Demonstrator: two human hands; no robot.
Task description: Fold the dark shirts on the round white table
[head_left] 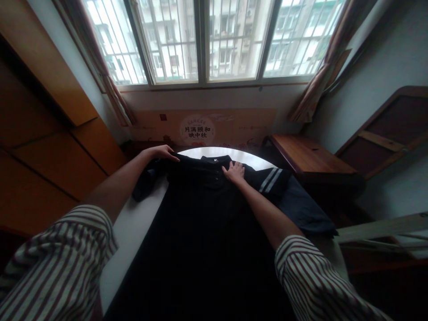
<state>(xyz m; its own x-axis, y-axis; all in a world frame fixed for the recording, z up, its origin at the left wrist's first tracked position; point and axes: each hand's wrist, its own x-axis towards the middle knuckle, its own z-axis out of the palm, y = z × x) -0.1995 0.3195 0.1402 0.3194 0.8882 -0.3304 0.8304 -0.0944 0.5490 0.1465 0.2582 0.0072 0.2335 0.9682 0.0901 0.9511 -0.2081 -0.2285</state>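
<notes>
A dark polo shirt lies spread on a round white table, collar at the far end. One sleeve with white stripes hangs off the right side. My left hand reaches to the shirt's far left shoulder, its fingers stretched along the edge of the cloth and resting on it. My right hand lies flat with fingers spread on the chest next to the collar and buttons. Both forearms come out of striped sleeves.
A cardboard panel with printed characters leans under the barred window. A wooden side table stands at the right, a wooden cupboard at the left, and a wooden frame leans on the right wall.
</notes>
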